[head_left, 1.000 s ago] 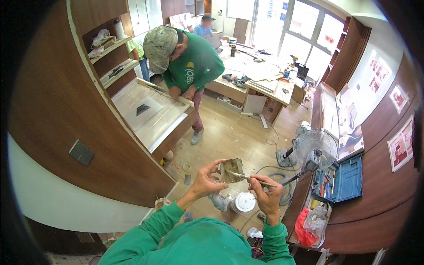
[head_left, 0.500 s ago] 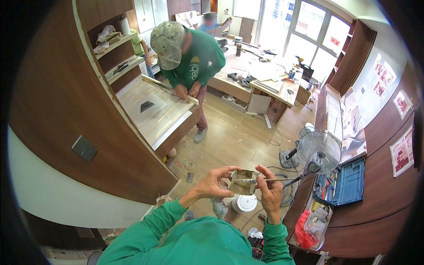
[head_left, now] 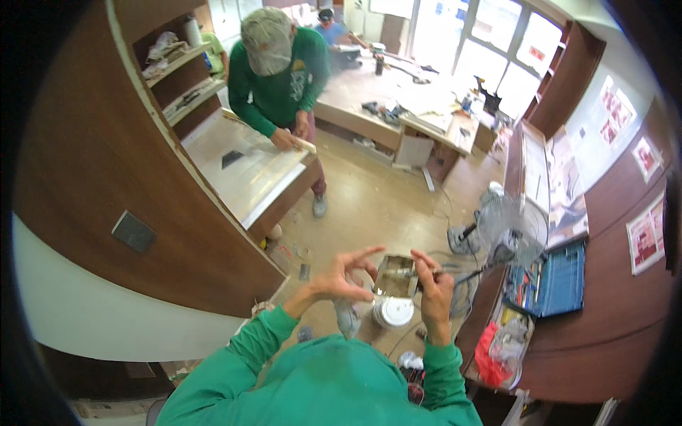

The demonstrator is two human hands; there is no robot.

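Observation:
A small, shallow open box (head_left: 403,287), tan inside, is held up in front of my chest. My left hand (head_left: 344,275) grips its left side, thumb at the lower corner and index finger stretched along the top; the exact contact is blurred. On the box's right side, my right hand (head_left: 435,290) pinches a slim rod-like tool (head_left: 446,269), whose pale end lies over the box's inside. A right fingertip is at the box's upper right corner. Blur hides what kind of tool it is.
Below the box stands a white bucket (head_left: 393,312). To the right are a pedestal fan (head_left: 511,231) and a blue tool case (head_left: 561,280). A co-worker in green (head_left: 277,85) bends over a panel-topped bench (head_left: 249,181). A cluttered worktable (head_left: 355,92) stands farther back.
The box has tilted so more of its inside faces me, and my hands have shifted slightly up. My view has moved, and the co-worker stands more upright.

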